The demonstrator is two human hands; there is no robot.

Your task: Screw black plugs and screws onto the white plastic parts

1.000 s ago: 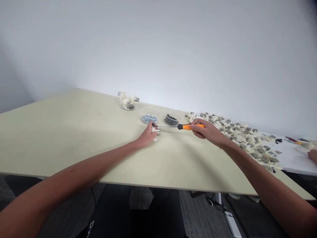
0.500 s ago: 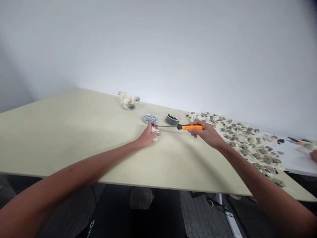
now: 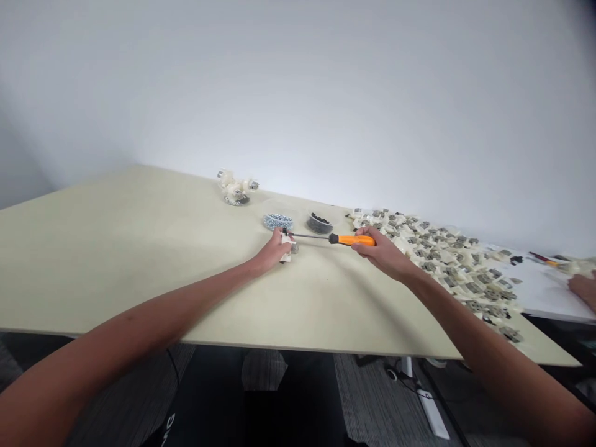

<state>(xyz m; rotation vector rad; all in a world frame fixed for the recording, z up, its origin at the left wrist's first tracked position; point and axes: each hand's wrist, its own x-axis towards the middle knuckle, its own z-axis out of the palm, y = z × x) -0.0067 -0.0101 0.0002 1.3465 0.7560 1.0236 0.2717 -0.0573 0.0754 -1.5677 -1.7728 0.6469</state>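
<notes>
My left hand (image 3: 272,253) is closed on a small cream plastic part with a grey metal body (image 3: 287,250), held just above the table. A black piece sits at its upper end. My right hand (image 3: 379,251) grips an orange and black screwdriver (image 3: 356,240) by its handle. The screwdriver lies nearly level, its shaft pointing left with the tip at the black piece. Whether the tip is seated in a screw is too small to tell. Behind my left hand stands a clear tub of silvery screws (image 3: 278,221), and beside it a clear tub of black pieces (image 3: 320,222).
Many similar cream and grey parts (image 3: 447,261) cover the right side of the table (image 3: 139,248). A container heaped with such parts (image 3: 236,189) stands at the back. Another person's hand (image 3: 584,288) is at a white table (image 3: 535,292) on the far right, near a red-and-yellow tool (image 3: 544,258).
The view has shifted slightly, so the table's contents sit a little further left. My right-hand fingers have changed position on the screwdriver handle. More of the other person's hand shows.
</notes>
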